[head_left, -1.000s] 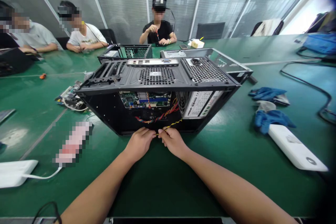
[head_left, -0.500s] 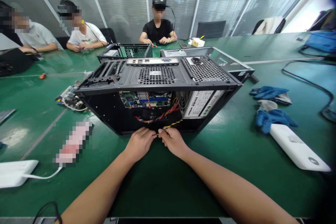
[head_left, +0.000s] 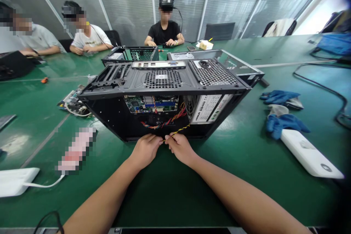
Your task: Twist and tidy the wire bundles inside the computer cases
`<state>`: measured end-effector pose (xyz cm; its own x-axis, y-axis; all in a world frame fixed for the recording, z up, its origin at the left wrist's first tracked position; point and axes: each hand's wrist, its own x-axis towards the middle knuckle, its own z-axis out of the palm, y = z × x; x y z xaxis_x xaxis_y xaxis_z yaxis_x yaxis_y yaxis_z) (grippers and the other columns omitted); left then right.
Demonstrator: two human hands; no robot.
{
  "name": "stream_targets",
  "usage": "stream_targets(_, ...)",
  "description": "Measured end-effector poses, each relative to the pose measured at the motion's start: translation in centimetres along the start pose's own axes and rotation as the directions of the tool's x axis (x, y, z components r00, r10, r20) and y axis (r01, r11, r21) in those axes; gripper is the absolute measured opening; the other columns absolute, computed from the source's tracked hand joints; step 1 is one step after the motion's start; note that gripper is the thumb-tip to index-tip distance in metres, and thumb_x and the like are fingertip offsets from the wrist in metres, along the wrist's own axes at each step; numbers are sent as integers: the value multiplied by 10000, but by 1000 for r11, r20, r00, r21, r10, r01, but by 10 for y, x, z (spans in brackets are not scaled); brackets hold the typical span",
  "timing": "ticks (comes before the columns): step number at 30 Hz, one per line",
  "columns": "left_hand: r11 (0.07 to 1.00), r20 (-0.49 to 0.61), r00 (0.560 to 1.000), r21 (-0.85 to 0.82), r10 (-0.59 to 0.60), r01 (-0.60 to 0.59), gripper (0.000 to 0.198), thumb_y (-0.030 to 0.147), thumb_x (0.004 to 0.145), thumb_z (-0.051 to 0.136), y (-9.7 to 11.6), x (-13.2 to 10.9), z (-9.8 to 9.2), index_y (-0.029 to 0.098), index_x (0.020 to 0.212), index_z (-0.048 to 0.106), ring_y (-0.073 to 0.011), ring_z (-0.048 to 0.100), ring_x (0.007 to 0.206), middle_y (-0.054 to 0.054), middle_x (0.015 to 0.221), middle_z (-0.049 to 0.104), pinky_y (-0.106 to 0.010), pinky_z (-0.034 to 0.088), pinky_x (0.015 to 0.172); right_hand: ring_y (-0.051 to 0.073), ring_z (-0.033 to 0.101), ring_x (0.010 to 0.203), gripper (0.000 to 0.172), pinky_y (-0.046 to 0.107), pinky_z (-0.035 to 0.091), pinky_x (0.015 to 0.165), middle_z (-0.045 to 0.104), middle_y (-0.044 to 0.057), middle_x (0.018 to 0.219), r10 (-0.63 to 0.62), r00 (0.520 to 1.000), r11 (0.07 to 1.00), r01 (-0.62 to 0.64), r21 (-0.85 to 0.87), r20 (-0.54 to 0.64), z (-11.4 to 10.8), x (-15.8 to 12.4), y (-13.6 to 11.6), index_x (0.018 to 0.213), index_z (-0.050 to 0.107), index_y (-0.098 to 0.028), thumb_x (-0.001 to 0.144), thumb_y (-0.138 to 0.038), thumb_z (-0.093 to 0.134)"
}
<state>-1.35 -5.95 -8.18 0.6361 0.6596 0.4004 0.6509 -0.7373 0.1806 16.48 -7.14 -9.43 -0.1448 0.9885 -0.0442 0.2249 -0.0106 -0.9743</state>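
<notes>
A black computer case stands on the green table with its open side toward me. Inside it I see a motherboard, a power supply with a white label, and a bundle of coloured wires. A twisted yellow-and-black cable runs from near the power supply to my fingers. My left hand pinches it at the case's near lower edge. Close beside it, my right hand grips the same cable. The cable's end is hidden by my fingers.
Behind are another open case and a case frame. A circuit board assembly lies left, with a pink phone and white power bank nearer. Blue gloves and a white power bank lie right. Several people sit opposite.
Both hands keep their pinch on the cable with almost no movement. The view has shifted slightly. Across the table, a person's hand has moved a little.
</notes>
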Motion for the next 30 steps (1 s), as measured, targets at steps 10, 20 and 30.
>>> stream_targets(10, 1000, -22, 1000, -12, 11, -11, 210, 206, 956, 441, 2, 1, -3, 161, 880, 631, -155, 580, 677, -36, 746, 652, -284, 476, 650, 93, 495, 451, 306, 219, 381, 474, 504, -32, 529, 6, 1000, 1000, -5, 10, -8, -1, 0, -2, 683, 565, -164, 897, -369, 488)
stream_targets(20, 1000, -32, 999, -6, 13, -13, 209, 271, 955, 474, -1, 0, 0, 171, 869, 636, -156, 568, 679, -29, 747, 650, -297, 463, 659, 93, 490, 450, 316, 214, 371, 457, 494, -34, 528, 7, 1000, 999, -7, 44, -12, 1, 0, 5, 679, 553, -167, 898, -385, 486)
stream_targets(30, 999, 16, 999, 37, 28, -29, 199, 188, 951, 438, -1, 2, 0, 162, 887, 625, -166, 566, 686, -35, 742, 628, -294, 469, 660, 90, 483, 448, 313, 221, 384, 480, 494, -36, 527, -3, 1000, 1000, 3, 30, -4, 0, 0, 2, 687, 566, -163, 906, -369, 481)
